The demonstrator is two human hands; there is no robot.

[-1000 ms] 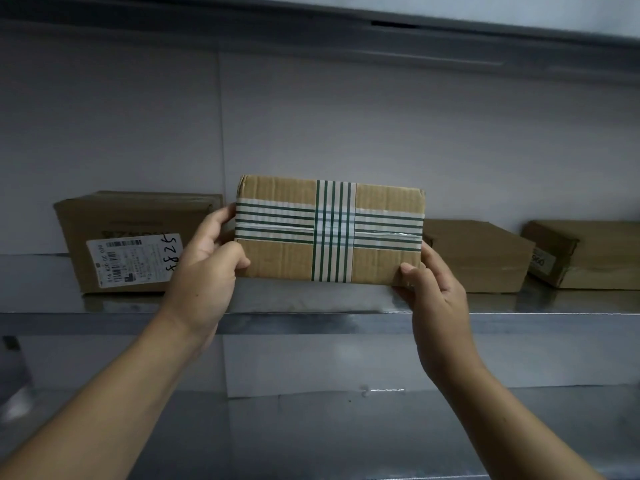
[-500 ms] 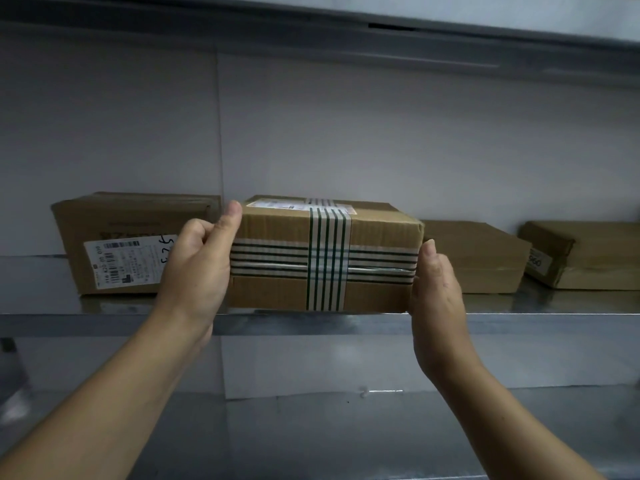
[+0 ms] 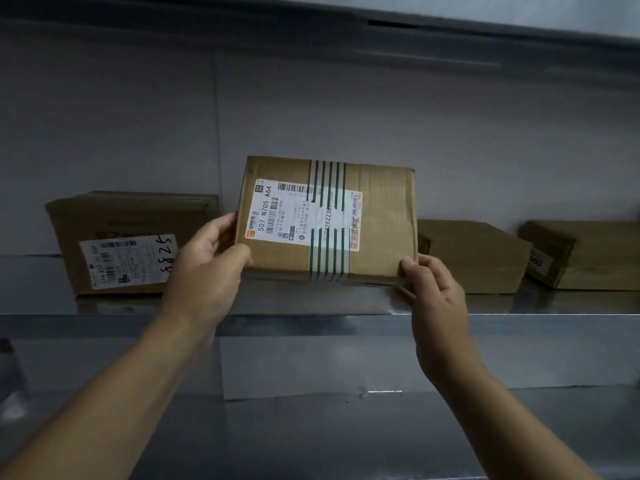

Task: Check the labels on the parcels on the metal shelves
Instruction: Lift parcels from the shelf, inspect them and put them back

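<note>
A brown cardboard parcel [image 3: 381, 216] wrapped with green-striped white tape is tilted up on the metal shelf [image 3: 311, 303], its large face turned toward me. A white shipping label [image 3: 294, 216] on that face reads "507 N705 A64" along its left side. My left hand [image 3: 207, 265] grips the parcel's lower left corner, thumb on the front. My right hand [image 3: 433, 292] holds the lower right corner, fingers on the front edge.
A larger box [image 3: 114, 223] with a label and handwritten digits stands at the left. Two flatter boxes lie at the right, one [image 3: 478, 254] close and one [image 3: 595, 254] at the frame edge. A white wall is behind; a lower shelf [image 3: 311, 427] lies beneath.
The parcel has been rotated in both hands: first its taped face showed, then its narrow side, and now the labelled face is toward me. Both hands shifted to its lower corners.
</note>
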